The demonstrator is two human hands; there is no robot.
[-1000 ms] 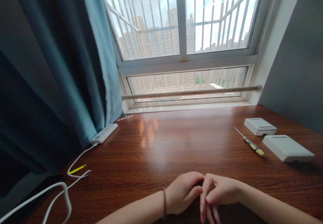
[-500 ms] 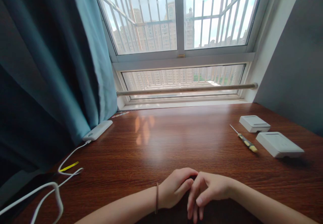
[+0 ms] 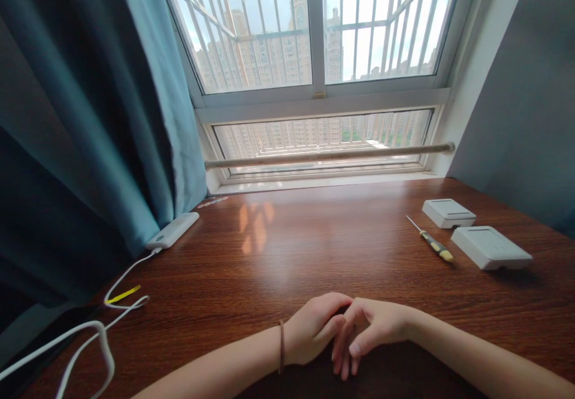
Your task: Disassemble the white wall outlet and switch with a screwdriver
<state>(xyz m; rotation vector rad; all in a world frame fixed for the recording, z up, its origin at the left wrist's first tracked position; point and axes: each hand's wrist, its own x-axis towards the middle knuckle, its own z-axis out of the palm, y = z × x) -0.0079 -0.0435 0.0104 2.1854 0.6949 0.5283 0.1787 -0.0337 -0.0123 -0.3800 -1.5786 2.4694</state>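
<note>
My left hand (image 3: 314, 325), with a brown band (image 3: 282, 346) around its wrist, rests near the front edge of the dark wooden table. Its index finger and thumb touch the fingers of my right hand (image 3: 371, 330). The right hand bends downward with its fingers loosely stretched and its thumb apart. Neither hand holds an object. Part of the left fingers is hidden behind the right hand. Farther right lies a screwdriver (image 3: 435, 246) with a yellow and dark handle. Beside it are a smaller white box (image 3: 448, 212) and a larger white box (image 3: 489, 246), both flat and square.
At the left, a white power bank (image 3: 174, 231) lies by the blue curtain (image 3: 153, 105). A white cable (image 3: 106, 351) with a yellow tie (image 3: 124, 294) runs from it toward the front left. A horizontal rail (image 3: 332, 156) crosses the window behind the table (image 3: 309, 237).
The camera view has shifted slightly, so the boxes and screwdriver sit a little higher and farther left. My hands stay together in nearly the same pose.
</note>
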